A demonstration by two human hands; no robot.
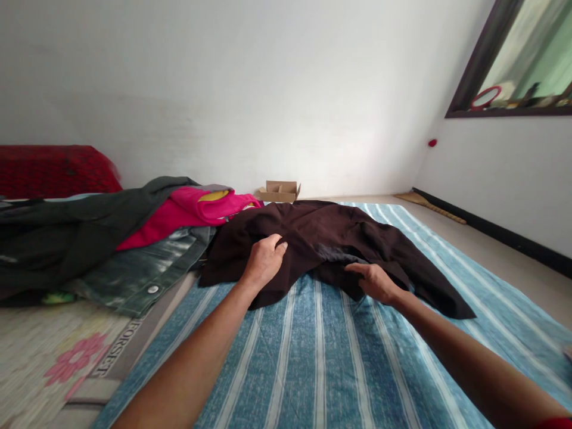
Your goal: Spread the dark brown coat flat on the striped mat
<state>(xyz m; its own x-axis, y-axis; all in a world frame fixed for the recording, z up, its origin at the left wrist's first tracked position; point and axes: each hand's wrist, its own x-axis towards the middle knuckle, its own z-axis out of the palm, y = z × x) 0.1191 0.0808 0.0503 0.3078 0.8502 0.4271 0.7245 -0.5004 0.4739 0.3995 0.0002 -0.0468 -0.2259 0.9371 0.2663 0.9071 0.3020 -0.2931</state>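
Note:
A dark brown jacket [322, 226] lies spread on a blue striped sheet [286, 369], with one sleeve stretched out to the right. My left hand [267, 257] is closed on the jacket's fabric near its middle left. To the right, my right hand [373, 280] pinches the jacket's near edge, where a grey lining [337, 253] shows in the gap between the two sides. The fabric inside both grips is partly hidden by my fingers.
At left is a pile of clothes: a dark green garment [107, 217], a pink one [179, 217] and a denim piece [147, 271]. A small open cardboard box [280, 190] stands by the wall. A window [536, 59] is at upper right.

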